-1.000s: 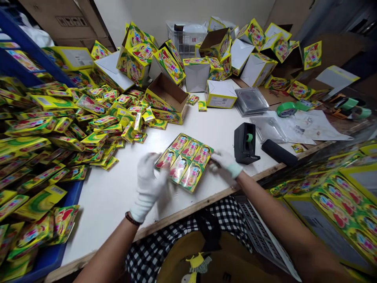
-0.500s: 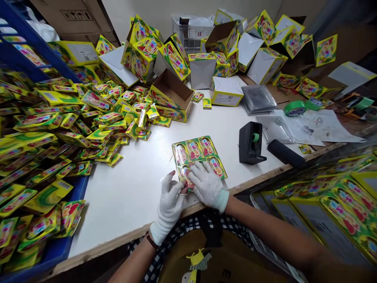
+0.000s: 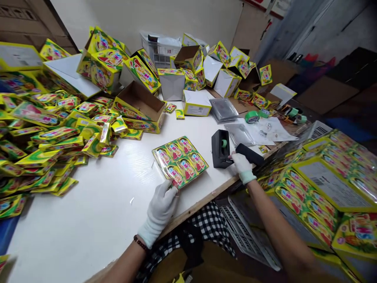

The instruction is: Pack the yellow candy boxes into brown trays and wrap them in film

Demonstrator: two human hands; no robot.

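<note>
A flat box of small fruit-print packs (image 3: 181, 160), yellow-green with a shiny clear cover, lies on the white table in front of me. My left hand (image 3: 161, 202), in a white glove, grips its near left corner between thumb and fingers. My right hand (image 3: 242, 167), also gloved, is at the front lip of a black tape dispenser (image 3: 220, 151). Its fingertips are closed together there; any strip of tape between them is too small to make out. A green tape roll (image 3: 224, 143) sits inside the dispenser.
A big heap of small yellow packs (image 3: 59, 137) covers the left. Opened display boxes (image 3: 141, 104) stand along the back. A black bar-shaped object (image 3: 249, 154), clear plastic trays (image 3: 224, 110) and green tape rolls (image 3: 252, 116) lie to the right. Filled boxes (image 3: 306, 196) are stacked beyond the table edge.
My right hand has left the box and moved right to the tape dispenser. My left hand now grips the box's corner, and the box has turned slightly. The view has swung right.
</note>
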